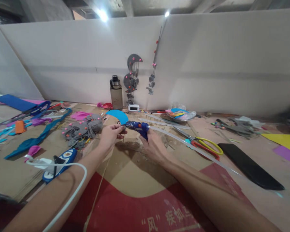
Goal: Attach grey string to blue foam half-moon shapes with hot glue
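Wrapped around the handle of a blue hot glue gun (142, 126) is my right hand (154, 143). A long clear glue stick (183, 141) runs out of the gun's back and passes over my right forearm's side of the table. My left hand (112, 135) pinches a blue crescent-shaped felt piece (118, 115) near its lower tip. The gun's nozzle end points left and meets that tip closely; whether they touch I cannot tell. Both hands are above the cardboard sheet (128, 174).
Grey yarn with pink dots (83, 129) lies left, near a blue-and-white device (60, 164) with a white cable. Right are scissors (203, 146), a black slab (250, 166) and a metal dish (181, 117). A bottle (116, 95) stands by the white wall; grey moon hangings (132, 75) hang there.
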### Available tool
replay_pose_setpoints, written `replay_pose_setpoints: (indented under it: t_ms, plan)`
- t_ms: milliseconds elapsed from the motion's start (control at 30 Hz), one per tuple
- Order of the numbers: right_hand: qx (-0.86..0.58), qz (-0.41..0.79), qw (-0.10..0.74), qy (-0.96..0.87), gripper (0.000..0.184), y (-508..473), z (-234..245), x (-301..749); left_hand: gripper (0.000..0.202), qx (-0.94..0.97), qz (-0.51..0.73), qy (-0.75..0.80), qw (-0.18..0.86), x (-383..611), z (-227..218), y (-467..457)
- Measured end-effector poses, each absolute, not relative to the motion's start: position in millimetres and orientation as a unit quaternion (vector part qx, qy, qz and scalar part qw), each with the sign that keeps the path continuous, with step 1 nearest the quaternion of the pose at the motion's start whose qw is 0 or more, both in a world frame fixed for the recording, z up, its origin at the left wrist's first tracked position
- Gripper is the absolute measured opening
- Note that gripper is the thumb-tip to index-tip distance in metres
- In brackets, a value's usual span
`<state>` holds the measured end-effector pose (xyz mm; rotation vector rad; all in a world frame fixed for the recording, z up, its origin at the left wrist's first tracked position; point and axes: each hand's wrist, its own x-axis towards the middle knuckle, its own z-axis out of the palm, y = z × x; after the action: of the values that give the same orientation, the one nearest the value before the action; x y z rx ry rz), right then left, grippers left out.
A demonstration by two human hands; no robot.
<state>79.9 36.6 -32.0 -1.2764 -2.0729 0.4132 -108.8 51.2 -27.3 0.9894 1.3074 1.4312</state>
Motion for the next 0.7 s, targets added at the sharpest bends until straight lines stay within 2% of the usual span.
replay_pose_setpoints:
  t_ms: [700]
  plan:
    - [-0.498, 0.163, 0.340, -0.781, 0.037, 36.9, -31.7, 86.4, 0.023, 0.380, 0.607, 0.509, 0.477, -116.2, -26.6, 56.2]
